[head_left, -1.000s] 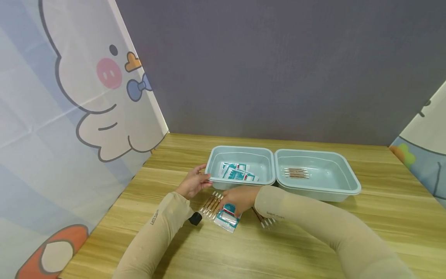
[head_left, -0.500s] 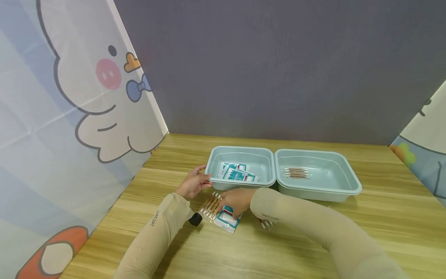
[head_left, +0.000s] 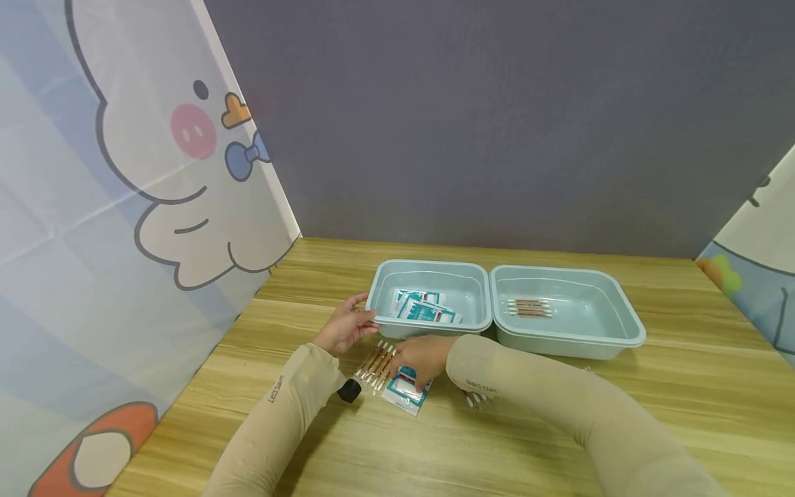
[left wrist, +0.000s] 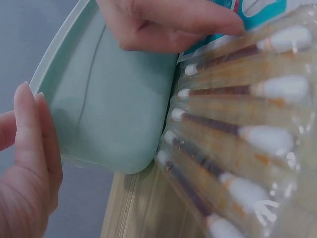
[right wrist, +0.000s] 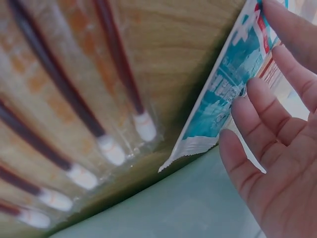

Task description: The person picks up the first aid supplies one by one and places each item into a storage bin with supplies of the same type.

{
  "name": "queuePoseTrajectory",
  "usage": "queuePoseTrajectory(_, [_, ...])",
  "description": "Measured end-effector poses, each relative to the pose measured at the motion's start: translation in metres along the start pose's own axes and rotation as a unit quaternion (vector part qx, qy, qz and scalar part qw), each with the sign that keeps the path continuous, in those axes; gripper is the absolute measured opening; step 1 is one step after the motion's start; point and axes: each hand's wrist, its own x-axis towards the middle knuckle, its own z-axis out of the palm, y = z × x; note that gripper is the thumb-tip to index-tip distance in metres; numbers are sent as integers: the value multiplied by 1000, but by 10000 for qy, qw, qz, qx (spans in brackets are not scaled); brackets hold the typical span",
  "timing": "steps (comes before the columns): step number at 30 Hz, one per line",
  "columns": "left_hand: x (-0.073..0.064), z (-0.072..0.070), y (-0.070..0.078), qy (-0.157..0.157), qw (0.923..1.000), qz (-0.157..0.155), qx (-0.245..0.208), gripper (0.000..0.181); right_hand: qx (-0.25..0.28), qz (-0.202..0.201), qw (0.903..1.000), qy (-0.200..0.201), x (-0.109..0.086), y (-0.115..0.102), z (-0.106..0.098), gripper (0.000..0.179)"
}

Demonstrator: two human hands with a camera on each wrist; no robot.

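Left hand (head_left: 344, 329), fingers straight, at tray rim (left wrist: 60, 42); right hand's (head_left: 422, 355) pinch on packet (head_left: 404, 400) between swabs (head_left: 375, 366)

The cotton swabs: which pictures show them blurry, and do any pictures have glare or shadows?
Head view: swabs small but distinguishable, soft shadow on the table beside the left sleeve; left wrist view: swabs slightly soft, bright glints on their clear wrapper; right wrist view: swabs plainly blurred, print on the sachet too soft to read.
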Motion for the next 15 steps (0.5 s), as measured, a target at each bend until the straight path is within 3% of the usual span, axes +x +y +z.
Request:
queuePoseTrajectory(6, [0, 0, 0, 12, 10000, 12, -15, 58, 81, 46, 9999, -97, 0, -2, -1, 45])
queuePoseTrajectory(15, [-1, 1, 1, 60, 10000, -34, 0, 58, -199, 139, 9995, -225, -3, -8, -4, 49])
